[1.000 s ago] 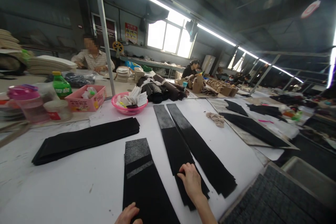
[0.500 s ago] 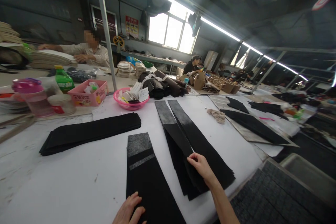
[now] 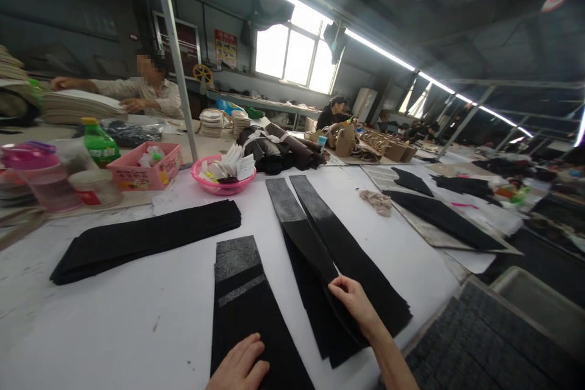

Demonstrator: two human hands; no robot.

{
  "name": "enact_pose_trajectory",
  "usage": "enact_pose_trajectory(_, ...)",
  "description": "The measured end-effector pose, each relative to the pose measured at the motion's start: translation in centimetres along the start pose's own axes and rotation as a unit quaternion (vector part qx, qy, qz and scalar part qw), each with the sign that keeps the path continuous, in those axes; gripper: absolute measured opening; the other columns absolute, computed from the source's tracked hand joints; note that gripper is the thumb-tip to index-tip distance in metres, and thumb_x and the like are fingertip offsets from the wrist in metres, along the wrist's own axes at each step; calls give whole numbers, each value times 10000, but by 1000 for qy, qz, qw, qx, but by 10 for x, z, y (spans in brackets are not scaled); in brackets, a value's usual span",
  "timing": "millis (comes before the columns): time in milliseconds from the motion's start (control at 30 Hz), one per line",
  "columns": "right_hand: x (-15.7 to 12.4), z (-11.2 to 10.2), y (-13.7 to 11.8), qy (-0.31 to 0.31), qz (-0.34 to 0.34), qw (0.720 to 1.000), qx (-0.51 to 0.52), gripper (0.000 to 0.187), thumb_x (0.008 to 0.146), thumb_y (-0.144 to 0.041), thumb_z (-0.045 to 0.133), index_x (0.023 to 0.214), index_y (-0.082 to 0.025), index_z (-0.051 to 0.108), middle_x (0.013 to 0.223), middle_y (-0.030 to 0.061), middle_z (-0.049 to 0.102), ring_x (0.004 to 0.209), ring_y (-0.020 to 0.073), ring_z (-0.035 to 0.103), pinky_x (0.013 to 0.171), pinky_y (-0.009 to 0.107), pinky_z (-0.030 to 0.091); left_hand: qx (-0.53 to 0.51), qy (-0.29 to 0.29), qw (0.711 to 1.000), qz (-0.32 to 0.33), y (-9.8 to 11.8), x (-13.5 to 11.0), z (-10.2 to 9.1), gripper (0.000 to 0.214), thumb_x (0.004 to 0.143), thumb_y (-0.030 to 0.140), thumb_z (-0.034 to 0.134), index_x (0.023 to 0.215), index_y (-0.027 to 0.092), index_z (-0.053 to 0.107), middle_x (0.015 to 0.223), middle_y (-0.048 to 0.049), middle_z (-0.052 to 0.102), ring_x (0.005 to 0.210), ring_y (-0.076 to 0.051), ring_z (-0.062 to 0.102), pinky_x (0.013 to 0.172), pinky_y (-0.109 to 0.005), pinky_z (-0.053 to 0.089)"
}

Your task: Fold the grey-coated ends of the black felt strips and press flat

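My right hand (image 3: 356,303) pinches the edge of the top black fabric piece (image 3: 311,247) on the middle stack, lifting that edge slightly. This piece is a long strip with a greyer, shiny far end. Right beside it lies another stack of black strips (image 3: 365,268). My left hand (image 3: 243,364) lies with fingers spread on the nearest black fabric pieces (image 3: 260,317), which show a grey speckled end and a grey band across them. To the left, a further stack of black pieces (image 3: 146,237) lies crosswise on the white table (image 3: 119,323).
Behind the stacks stand a pink basin (image 3: 223,186) with paper tags, a pink box (image 3: 147,172), a green bottle (image 3: 99,145) and a dark fabric bundle (image 3: 283,149). A metal post (image 3: 176,67) rises at the back left. A beige cloth (image 3: 375,202) lies right. Co-workers sit beyond.
My right hand keeps its pinch, and the top strip's edge now bows up more. My left hand has shifted slightly right on the near pieces. The view has turned slightly.
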State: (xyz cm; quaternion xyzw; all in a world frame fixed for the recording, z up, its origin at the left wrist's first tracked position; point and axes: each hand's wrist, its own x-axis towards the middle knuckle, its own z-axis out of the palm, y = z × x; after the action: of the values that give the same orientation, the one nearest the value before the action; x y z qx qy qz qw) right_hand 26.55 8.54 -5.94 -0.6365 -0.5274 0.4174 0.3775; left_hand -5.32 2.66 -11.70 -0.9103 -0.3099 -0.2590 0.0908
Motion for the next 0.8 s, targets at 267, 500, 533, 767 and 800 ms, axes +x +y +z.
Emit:
enact_pose_trajectory(267,-3,15,2,27,-74,994,-78,202,826,-350,544,720,-178,547,681,-15,524,650,144,484,603,254,394,-121,-106,984,-83,-15,98,43,500,845,305,584,1324,191,496,1411,-120,479,1292,-280,457,1052,-427,418)
enact_pose_trajectory(500,-6,13,-9,6,-75,997,-19,183,812,-357,577,765,-187,531,710,-10,523,675,151,501,631,260,415,-136,-144,971,-136,-31,153,76,639,815,466,612,1357,161,463,1442,-163,424,1363,-346,324,1112,-526,267)
enact_pose_trajectory(533,-8,7,-11,-8,-72,997,4,211,806,-389,595,789,-187,538,723,-5,534,678,152,509,631,260,419,-134,-146,970,-141,-32,154,78,635,812,478,609,1347,163,476,1440,-171,423,1361,-361,320,1102,-541,268)
enact_pose_trajectory(767,-43,-24,-25,8,-26,999,46,336,803,-533,603,859,-203,577,749,8,558,676,158,537,600,256,428,-237,-162,941,-179,-40,166,73,743,709,469,699,1331,118,494,1468,-240,342,1346,-439,290,1067,-602,238)
enact_pose_trajectory(800,-51,-24,-27,13,-26,999,20,320,820,-525,584,877,-210,586,763,14,570,694,168,547,614,262,436,-256,-160,935,-187,-41,166,69,732,704,439,708,1323,108,500,1468,-244,338,1350,-444,277,1074,-604,222)
